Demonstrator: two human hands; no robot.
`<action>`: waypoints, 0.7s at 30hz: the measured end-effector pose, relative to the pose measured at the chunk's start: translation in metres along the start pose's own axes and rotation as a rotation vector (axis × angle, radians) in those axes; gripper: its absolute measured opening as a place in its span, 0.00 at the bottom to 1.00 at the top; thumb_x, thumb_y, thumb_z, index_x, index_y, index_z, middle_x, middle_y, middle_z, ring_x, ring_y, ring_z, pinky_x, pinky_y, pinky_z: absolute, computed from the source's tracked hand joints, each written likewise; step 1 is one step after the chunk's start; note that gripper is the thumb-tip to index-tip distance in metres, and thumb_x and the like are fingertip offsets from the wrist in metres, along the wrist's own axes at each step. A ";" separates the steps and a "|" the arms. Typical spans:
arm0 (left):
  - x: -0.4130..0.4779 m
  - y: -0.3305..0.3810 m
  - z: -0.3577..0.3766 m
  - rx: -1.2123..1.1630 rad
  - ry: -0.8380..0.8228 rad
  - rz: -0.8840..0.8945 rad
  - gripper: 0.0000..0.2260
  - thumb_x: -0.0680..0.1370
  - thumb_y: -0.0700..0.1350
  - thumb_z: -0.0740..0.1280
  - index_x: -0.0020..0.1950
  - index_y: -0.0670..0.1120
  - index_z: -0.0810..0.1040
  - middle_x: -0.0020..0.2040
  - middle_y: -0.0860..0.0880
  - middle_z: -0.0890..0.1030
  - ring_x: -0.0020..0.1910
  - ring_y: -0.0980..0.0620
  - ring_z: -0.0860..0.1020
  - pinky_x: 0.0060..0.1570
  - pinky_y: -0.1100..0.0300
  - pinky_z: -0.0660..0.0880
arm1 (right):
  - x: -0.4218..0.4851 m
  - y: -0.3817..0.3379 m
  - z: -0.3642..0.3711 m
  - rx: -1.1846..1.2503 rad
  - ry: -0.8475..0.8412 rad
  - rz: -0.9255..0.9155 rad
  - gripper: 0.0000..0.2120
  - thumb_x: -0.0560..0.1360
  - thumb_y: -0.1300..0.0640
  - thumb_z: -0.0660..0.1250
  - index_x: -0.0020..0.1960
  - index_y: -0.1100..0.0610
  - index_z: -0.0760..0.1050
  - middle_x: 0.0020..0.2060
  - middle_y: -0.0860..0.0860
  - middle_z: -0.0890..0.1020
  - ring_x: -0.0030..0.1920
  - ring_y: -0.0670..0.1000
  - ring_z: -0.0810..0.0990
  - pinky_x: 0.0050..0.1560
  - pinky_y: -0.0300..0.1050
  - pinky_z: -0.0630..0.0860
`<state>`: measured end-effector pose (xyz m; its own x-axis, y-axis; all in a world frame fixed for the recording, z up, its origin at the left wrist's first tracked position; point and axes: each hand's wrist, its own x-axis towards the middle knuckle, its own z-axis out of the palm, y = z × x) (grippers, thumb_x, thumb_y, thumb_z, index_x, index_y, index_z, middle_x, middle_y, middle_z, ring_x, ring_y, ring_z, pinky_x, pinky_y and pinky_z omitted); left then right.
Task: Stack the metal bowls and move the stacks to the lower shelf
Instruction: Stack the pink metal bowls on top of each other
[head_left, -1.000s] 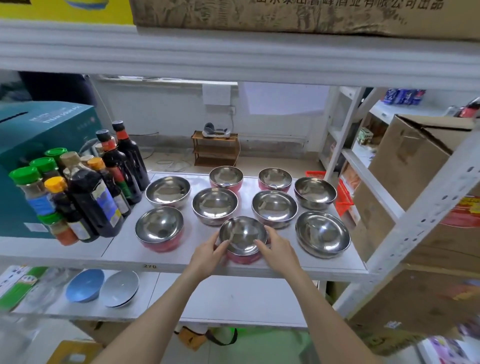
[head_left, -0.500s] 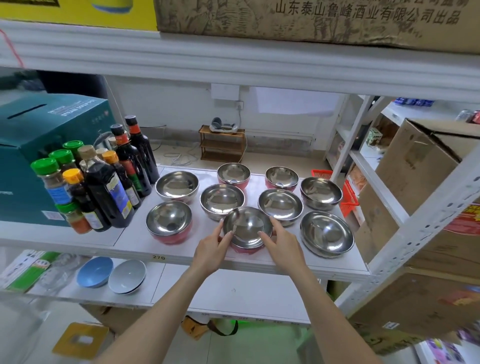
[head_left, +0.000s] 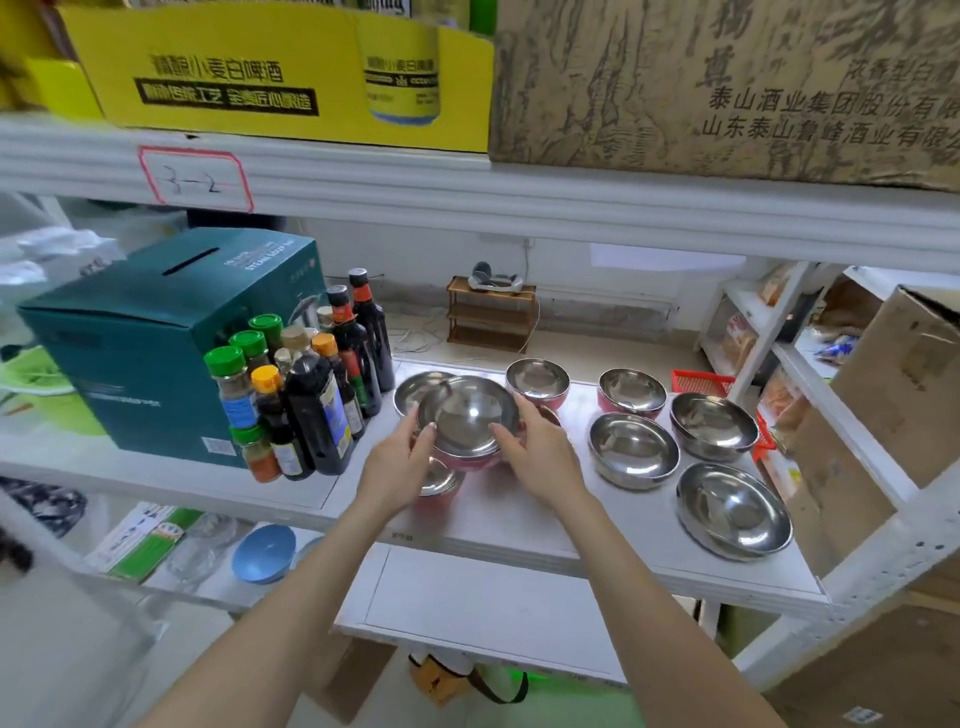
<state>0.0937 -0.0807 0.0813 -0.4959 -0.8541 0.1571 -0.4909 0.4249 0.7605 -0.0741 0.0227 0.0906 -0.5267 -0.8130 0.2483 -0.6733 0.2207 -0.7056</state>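
Both the left hand (head_left: 400, 460) and right hand (head_left: 537, 452) grip a shiny, pink-bottomed steel bowl (head_left: 467, 421) by opposite rims; it looks light, rigid and slippery.

A stockroom: white metal shelving (head_left: 519, 208) loaded with cartons (head_left: 727, 88), sauce bottles (head_left: 317, 405) and metal bowls (head_left: 634, 449).

Head cam, close, faces fwd/down at middle shelf (head_left: 498, 525); single view.

Both hands (head_left: 470, 457) hold a metal bowl (head_left: 467, 415) above the shelf (head_left: 519, 525).
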 end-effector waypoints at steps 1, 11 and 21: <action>0.005 -0.006 -0.007 0.012 -0.004 -0.005 0.22 0.82 0.53 0.54 0.76 0.52 0.62 0.36 0.52 0.79 0.47 0.46 0.78 0.47 0.52 0.71 | 0.005 -0.007 0.008 0.003 0.000 -0.006 0.26 0.77 0.43 0.61 0.73 0.49 0.64 0.51 0.51 0.81 0.53 0.55 0.79 0.52 0.51 0.75; 0.041 -0.076 -0.012 0.031 -0.073 0.000 0.22 0.82 0.55 0.53 0.76 0.54 0.61 0.36 0.54 0.78 0.55 0.42 0.75 0.54 0.48 0.71 | 0.023 -0.005 0.077 -0.029 -0.009 0.062 0.27 0.77 0.41 0.60 0.73 0.49 0.64 0.49 0.52 0.83 0.53 0.56 0.80 0.50 0.50 0.75; 0.036 -0.100 0.009 0.253 -0.028 0.023 0.21 0.82 0.49 0.54 0.74 0.45 0.65 0.61 0.39 0.75 0.61 0.40 0.68 0.62 0.49 0.64 | 0.009 0.010 0.100 -0.144 -0.038 0.089 0.20 0.77 0.44 0.61 0.65 0.53 0.70 0.47 0.51 0.80 0.53 0.54 0.77 0.46 0.47 0.71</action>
<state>0.1183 -0.1517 0.0051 -0.5267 -0.8363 0.1527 -0.6413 0.5087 0.5744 -0.0337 -0.0368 0.0194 -0.5693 -0.8059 0.1625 -0.6940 0.3652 -0.6205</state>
